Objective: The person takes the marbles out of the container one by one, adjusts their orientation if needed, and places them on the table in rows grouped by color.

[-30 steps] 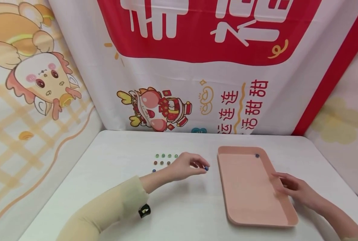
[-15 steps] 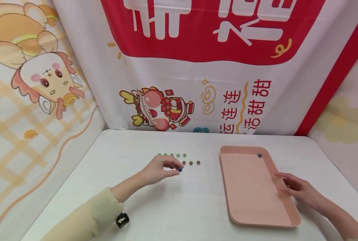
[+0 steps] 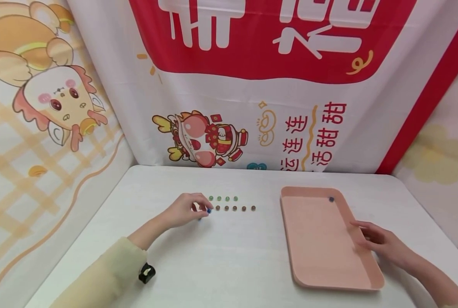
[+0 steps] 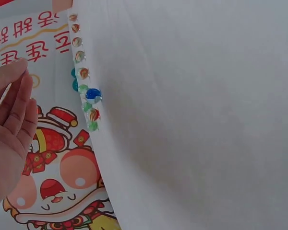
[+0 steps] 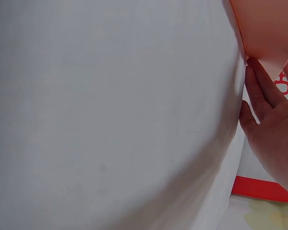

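Observation:
My left hand [image 3: 183,210] pinches a blue marble [image 3: 209,211] between thumb and fingertips, just above the table at the left end of the marble rows. Another blue marble [image 4: 93,94] rests on the table beside that hand, partly hidden by it in the head view. Behind are a row of green marbles [image 3: 227,198] and a row of brownish marbles [image 3: 234,208]; the hand covers their left ends. On the right, my right hand [image 3: 387,244] grips the right rim of a pink tray [image 3: 329,244]. One dark blue marble [image 3: 331,199] lies at the tray's far end.
The white table [image 3: 229,265] meets a printed cloth backdrop [image 3: 221,98] at the rear, with printed cloth walls at both sides. A black wrist strap [image 3: 147,273] shows by the left sleeve.
My left hand has moved left, from near the tray to the left end of the marble rows, still pinching the blue marble. The right hand stays on the tray's rim.

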Tool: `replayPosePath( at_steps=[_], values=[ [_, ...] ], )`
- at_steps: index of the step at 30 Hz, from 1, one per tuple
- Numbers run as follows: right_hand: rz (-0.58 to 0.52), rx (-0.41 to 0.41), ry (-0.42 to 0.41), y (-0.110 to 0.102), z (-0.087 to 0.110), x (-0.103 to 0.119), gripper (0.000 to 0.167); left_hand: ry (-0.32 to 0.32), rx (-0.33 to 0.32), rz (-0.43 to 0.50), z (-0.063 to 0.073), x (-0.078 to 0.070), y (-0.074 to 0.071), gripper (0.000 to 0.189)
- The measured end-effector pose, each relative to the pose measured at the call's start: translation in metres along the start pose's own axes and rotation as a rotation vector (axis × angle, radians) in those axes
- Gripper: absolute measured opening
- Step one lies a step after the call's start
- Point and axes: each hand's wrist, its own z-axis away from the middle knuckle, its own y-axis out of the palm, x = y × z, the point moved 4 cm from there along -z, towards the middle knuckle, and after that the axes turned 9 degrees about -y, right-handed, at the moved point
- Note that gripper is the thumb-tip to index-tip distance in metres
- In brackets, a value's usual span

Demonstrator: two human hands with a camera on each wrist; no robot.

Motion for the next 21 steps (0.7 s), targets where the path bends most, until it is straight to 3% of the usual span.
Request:
replayPosePath(
  at_steps=[5, 14, 21],
  values=[
    [0.004, 0.011, 0.028, 0.000, 0.001, 0.000, 0.049, -0.040, 0.034, -0.017, -0.005, 0.013, 0.002, 0.019],
    [0.004, 0.014, 0.051, -0.001, 0.000, 0.002, 0.051, -0.036, 0.075, -0.081, -0.014, 0.027, 0.010, 0.013],
    [0.015, 0.022, 0.052, 0.000, 0.000, 0.003, 0.050, -0.095, 0.098, -0.122, -0.017, 0.036, 0.014, 0.013]
  ],
)
